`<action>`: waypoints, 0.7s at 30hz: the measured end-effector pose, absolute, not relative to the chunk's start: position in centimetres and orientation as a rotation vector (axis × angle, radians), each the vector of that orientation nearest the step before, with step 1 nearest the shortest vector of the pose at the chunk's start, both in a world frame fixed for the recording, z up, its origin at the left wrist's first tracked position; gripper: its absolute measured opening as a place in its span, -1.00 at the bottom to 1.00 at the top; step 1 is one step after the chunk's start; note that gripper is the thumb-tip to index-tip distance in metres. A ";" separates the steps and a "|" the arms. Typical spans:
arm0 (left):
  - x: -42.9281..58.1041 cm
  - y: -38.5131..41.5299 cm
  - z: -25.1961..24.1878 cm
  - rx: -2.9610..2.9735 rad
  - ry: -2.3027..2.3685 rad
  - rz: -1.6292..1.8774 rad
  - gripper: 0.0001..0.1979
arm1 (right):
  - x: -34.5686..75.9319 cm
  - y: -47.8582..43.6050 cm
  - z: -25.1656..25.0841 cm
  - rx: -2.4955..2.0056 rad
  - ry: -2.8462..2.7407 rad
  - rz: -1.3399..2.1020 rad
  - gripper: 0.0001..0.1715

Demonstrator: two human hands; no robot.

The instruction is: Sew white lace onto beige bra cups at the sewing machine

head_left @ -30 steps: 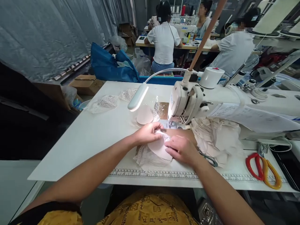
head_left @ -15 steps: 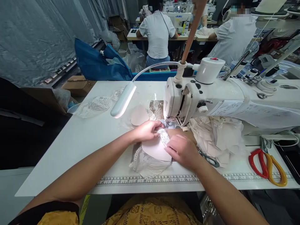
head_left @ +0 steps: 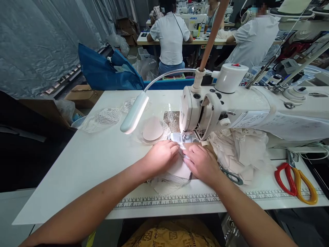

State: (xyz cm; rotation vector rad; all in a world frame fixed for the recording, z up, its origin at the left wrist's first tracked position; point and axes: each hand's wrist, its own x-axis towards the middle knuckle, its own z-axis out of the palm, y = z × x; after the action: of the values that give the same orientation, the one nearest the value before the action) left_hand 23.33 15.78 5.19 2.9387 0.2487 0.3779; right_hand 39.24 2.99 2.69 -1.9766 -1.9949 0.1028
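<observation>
A pale pink, cup-shaped fabric piece with white lace (head_left: 178,169) lies under both hands in front of the sewing machine's needle area (head_left: 183,137). My left hand (head_left: 162,156) covers its left part, the fingers curled and pressed together on the lace edge. My right hand (head_left: 202,161) grips the right side of that edge, thumb and fingers closed. The two hands' fingertips nearly meet just below the presser foot. Sheer lace hangs out below the pink part towards the ruler strip. Much of the piece is hidden by my fingers.
Another pink pad on lace (head_left: 153,128) lies left of the machine, with lace pieces (head_left: 102,118) beyond. A fabric pile (head_left: 244,151), dark thread snips (head_left: 232,176) and red-and-yellow scissors (head_left: 295,180) lie right. A lamp (head_left: 135,113) overhangs the table. Co-workers sit behind.
My left hand has shifted back from the presser foot and now lies over more of the pink piece. My right hand stays almost in place, its fingers nearer the lace edge.
</observation>
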 end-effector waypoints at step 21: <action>24.1 18.5 4.4 2.933 0.151 0.034 -0.46 | 38.9 4.0 3.6 -2.152 -1.872 0.190 -0.60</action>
State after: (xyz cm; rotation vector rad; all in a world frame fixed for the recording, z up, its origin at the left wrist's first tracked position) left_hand 24.15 18.52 4.44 2.9329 0.1510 0.0342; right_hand 38.88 3.97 3.64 -2.1516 -1.8721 0.1895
